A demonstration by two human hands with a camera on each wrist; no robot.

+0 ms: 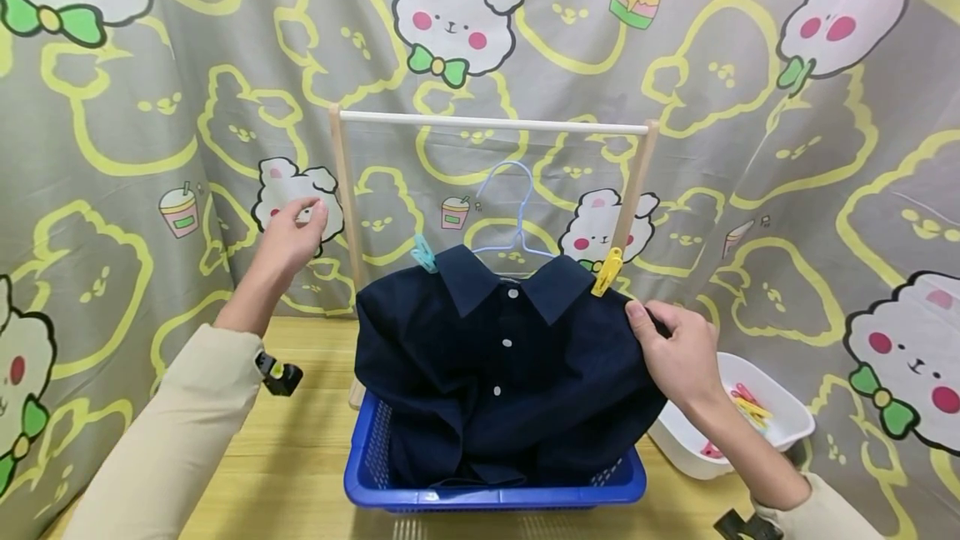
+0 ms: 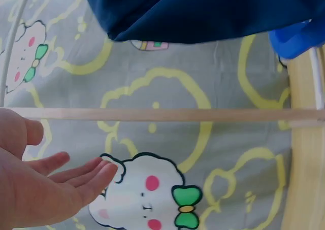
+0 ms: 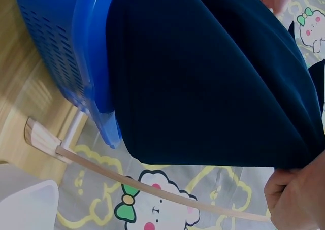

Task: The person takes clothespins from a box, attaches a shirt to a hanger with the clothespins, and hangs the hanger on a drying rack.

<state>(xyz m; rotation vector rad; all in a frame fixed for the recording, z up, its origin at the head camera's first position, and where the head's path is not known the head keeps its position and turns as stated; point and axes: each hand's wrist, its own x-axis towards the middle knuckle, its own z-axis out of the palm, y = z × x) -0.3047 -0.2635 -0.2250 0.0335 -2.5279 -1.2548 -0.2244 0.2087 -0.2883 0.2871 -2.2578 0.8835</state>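
A dark navy shirt (image 1: 517, 357) with a collar and white buttons is on a light blue hanger (image 1: 520, 223), its lower part down in a blue basket (image 1: 495, 497). A teal clothespin (image 1: 423, 254) is at the shirt's left shoulder, a yellow clothespin (image 1: 607, 272) at its right one. My right hand (image 1: 681, 350) pinches the fabric at the right shoulder, just outside the yellow clothespin. Raised beside the rack's left post, my left hand (image 1: 294, 236) holds nothing; its relaxed fingers show in the left wrist view, apart from the shirt.
Behind the shirt stands a small rack with a white rail (image 1: 487, 121) and wooden posts (image 1: 345, 198). A white bin (image 1: 791, 419) with several coloured clothespins (image 1: 750, 408) sits right of the basket on the wooden table (image 1: 285, 448). A patterned curtain (image 1: 247, 7) surrounds the table.
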